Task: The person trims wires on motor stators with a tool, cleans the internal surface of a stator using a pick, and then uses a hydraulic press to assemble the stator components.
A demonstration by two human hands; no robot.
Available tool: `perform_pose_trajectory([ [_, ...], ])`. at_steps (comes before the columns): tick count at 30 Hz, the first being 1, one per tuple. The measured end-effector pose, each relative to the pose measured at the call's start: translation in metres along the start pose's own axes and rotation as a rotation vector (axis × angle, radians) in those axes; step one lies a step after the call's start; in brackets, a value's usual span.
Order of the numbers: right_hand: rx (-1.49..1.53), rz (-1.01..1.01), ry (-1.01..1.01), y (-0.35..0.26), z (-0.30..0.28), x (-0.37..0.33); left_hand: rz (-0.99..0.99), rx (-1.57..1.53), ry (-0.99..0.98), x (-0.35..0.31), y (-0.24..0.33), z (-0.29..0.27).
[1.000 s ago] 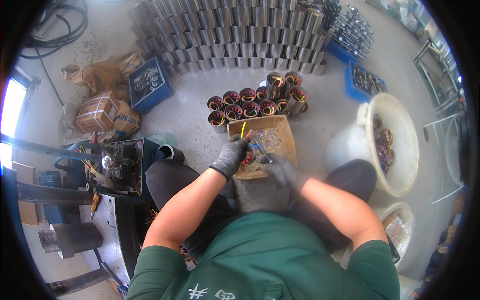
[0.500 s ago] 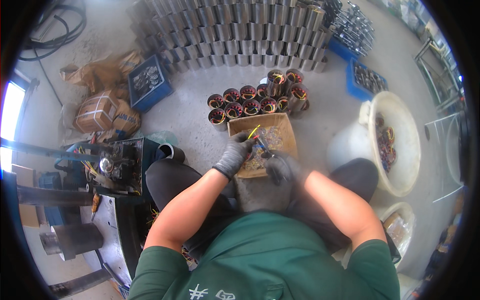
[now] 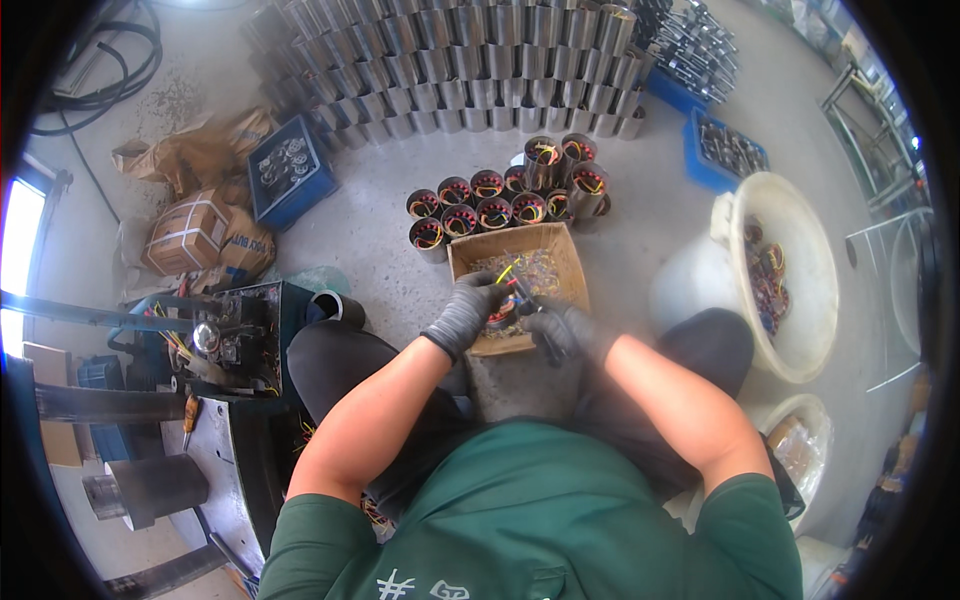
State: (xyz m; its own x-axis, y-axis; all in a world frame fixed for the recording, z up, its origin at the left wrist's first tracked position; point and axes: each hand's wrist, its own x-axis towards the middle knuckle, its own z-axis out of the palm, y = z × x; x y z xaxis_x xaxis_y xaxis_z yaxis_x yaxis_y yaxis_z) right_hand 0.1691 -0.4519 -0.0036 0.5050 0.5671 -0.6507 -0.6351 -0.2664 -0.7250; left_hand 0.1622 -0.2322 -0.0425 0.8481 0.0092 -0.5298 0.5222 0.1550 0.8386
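Note:
My left hand [image 3: 467, 312], in a grey glove, is closed on wires above the cardboard box [image 3: 571, 280]. A yellow wire [image 3: 504, 274] sticks up past its fingertips. Just below those fingers shows a round reddish wound part [image 3: 501, 316], mostly covered by the glove. My right hand [image 3: 572, 333], also gloved, grips a pair of dark-handled cutting pliers [image 3: 521, 294]. The jaws of the pliers point at the wires by the left fingertips; whether they touch is too small to tell. Wire scraps [image 3: 545, 268] in many colours lie inside the box.
Beyond the box stand steel cylinders with wired windings [image 3: 493, 214], before a stacked wall of steel tubes [image 3: 440, 95]. At right is a big white tub [image 3: 815, 300] holding wound parts. A machine [image 3: 240, 330] is at left. Blue crates [image 3: 290, 170] sit farther off.
The view has shifted slightly. The round wound part shows more below my left hand, and the yellow wire stands shorter above the fingers. Both hands keep their grips.

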Motion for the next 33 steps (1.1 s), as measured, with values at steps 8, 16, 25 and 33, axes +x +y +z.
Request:
perform_pose_trajectory([
  [8, 0.665, 0.075, 0.094, 0.010, 0.009, 0.021, -0.035, -0.097, 0.033, -0.018, 0.021, 0.001],
  [16, 0.148, -0.126, -0.035, 0.005, 0.007, 0.001, 0.027, -0.187, 0.101, -0.019, 0.015, 0.009],
  [25, 0.163, 0.110, 0.156, 0.006, -0.009, 0.013, 0.196, 0.107, 0.133, -0.005, -0.001, 0.006],
  [33, -1.383, -0.194, 0.326, 0.086, -0.063, 0.077, 0.216, -0.168, 0.075, -0.030, 0.038, -0.017],
])
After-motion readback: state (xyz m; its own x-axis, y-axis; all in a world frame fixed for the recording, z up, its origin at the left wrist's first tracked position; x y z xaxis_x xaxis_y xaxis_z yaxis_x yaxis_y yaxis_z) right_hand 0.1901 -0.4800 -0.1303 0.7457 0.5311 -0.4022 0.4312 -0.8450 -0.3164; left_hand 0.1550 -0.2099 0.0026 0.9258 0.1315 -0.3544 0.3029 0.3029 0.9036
